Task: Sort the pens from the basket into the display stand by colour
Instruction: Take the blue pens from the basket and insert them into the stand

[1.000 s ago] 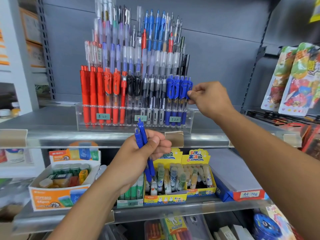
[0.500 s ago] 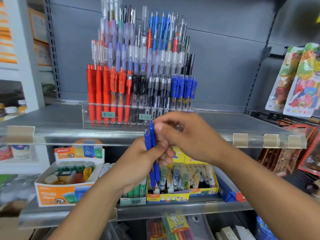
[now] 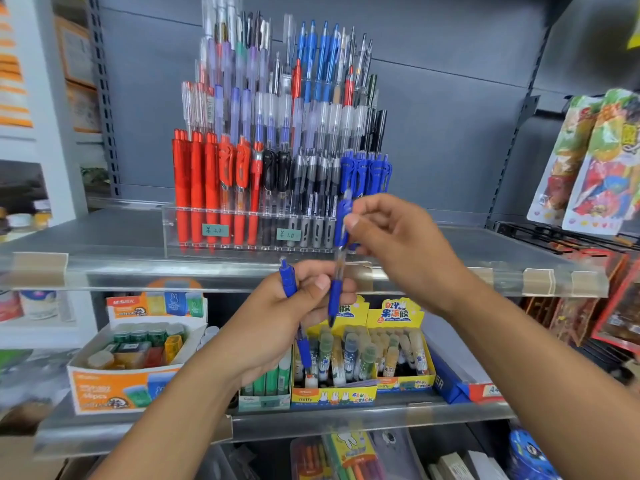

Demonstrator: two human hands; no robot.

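Two blue retractable pens with clear barrels are in hand at this moment. One blue pen (image 3: 338,258) is pinched near its clip end between thumb and fingers of the right hand (image 3: 398,251), and hangs roughly upright, tip down, in front of the front edge of the upper metal shelf (image 3: 114,237). Its rubber grip section lies against the fingertips of the left hand (image 3: 277,327). The left hand is curled round the second blue pen (image 3: 292,306), whose clicker end stands above the fist and whose tip shows below it.

The tiered clear acrylic display stand (image 3: 242,226) sits on the upper shelf, directly behind both hands. Its front row runs red pens (image 3: 207,188) on the left, black and grey pens (image 3: 298,195) in the middle, and blue pens (image 3: 367,171) on the right. No basket is visible in this view.

Assessment of handling: the pens appear light and rigid, so a two-finger pinch should be ample. The plastic upper barrel is likely smooth and may slip; the rubber grip section offers better purchase. Holding high, near the clip, leaves the tip free to enter a slot. The blue section at the right end of the front row appears the proper destination. The stand's slots are narrow and closely packed, so neighbouring pens could be knocked askew.
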